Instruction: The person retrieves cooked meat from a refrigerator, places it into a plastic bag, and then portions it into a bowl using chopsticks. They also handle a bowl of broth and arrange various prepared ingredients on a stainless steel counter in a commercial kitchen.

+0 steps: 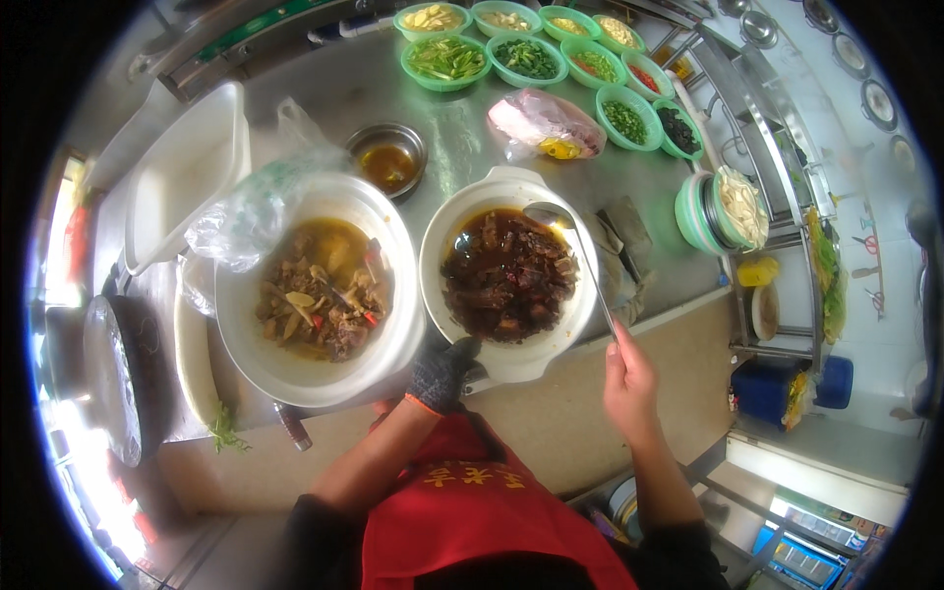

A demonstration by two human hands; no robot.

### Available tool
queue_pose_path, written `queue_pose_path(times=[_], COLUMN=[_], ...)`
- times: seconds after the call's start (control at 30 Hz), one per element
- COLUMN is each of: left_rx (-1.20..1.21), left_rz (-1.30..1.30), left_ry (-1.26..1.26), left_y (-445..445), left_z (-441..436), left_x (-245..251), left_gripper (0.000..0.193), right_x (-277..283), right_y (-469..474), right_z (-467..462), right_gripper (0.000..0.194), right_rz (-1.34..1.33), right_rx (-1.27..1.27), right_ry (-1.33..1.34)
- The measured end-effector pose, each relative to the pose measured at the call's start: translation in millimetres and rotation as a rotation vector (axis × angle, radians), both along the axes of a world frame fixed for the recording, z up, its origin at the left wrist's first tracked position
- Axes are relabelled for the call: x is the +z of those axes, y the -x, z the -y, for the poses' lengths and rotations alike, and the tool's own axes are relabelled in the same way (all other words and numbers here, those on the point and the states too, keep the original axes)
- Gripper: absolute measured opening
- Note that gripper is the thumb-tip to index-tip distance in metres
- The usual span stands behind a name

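Note:
In my right hand (pixel 630 380) is the long handle of a metal ladle (pixel 597 276). The ladle's bowl rests at the far right inside wall of a white two-handled pot (pixel 505 361), over dark braised meat (pixel 509 284) in brown sauce. My left hand (pixel 436 380), in a dark grey knit glove, grips the near left rim of that pot, its thumb on the edge and its other fingers mostly hidden. Just left stands a larger white pot (pixel 243 361) of pale stewed meat (pixel 324 295) in yellowish broth. A clear plastic bag (pixel 247 214) drapes over its far left rim.
A metal bowl (pixel 402 140) of brown liquid sits behind the pots. Green bowls (pixel 446 82) of chopped ingredients line the back, near bagged meat (pixel 546 125). Folded cloths (pixel 616 251) lie right. A white tub (pixel 240 133) and a round dark-sided pan (pixel 110 369) stand left.

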State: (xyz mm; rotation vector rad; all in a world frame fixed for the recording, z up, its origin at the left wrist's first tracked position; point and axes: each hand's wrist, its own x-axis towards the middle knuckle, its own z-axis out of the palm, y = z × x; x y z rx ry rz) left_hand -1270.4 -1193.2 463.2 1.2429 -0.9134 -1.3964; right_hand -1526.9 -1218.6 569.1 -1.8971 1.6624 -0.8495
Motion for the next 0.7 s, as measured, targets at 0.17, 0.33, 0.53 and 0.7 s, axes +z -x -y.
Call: queue_pose_path(times=[0.17, 0.33, 0.53, 0.7], left_rx=[-0.008, -0.019, -0.321, -0.344], left_rz=[0.006, -0.185, 0.006, 0.065], left_ry=[-0.025, -0.401, -0.42, -0.379], left_y=[2, -6, -29, -32], left_z=[-1, -2, 8, 10], left_x=[-17, -16, -1, 15], left_gripper=[0.024, 0.021, 0.027, 0.043], right_x=[-11, 13, -2, 1], right_y=[-1, -6, -21, -26], right_z=[4, -16, 25, 22], right_gripper=[0.039, 0.04, 0.04, 0.037], right_rz=[-0.178, -0.104, -0.135, -0.252], right_rx=[0.05, 0.136, 0.063, 0.272], right_ry=[-0.015, -0.014, -0.026, 0.06])
